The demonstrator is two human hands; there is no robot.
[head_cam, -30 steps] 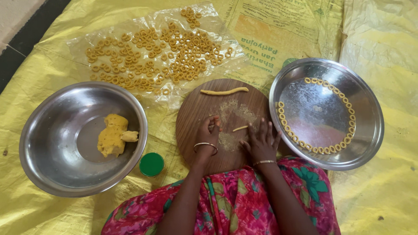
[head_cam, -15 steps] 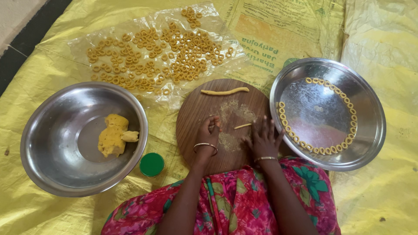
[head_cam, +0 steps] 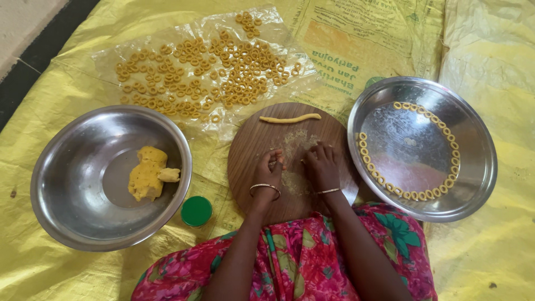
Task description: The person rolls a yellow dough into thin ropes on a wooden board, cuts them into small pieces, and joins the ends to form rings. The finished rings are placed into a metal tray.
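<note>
Your left hand (head_cam: 270, 167) and right hand (head_cam: 321, 165) meet on the board (head_cam: 251, 145), fingertips pinched on a small dough bit I can hardly make out. One rope (head_cam: 290, 118) waits beyond. Rings (head_cam: 200, 72) crowd the plastic sheet (head_cam: 111, 56); more line the plate (head_cam: 473, 184). A dough lump (head_cam: 146, 175) remains in the bowl (head_cam: 72, 223).

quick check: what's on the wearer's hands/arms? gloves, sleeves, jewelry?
No gloves or sleeves in view. The left hand has a thin silver-coloured bangle at the wrist; the right hand has a similar one. Below them lies pink floral cloth with green leaves.
</note>
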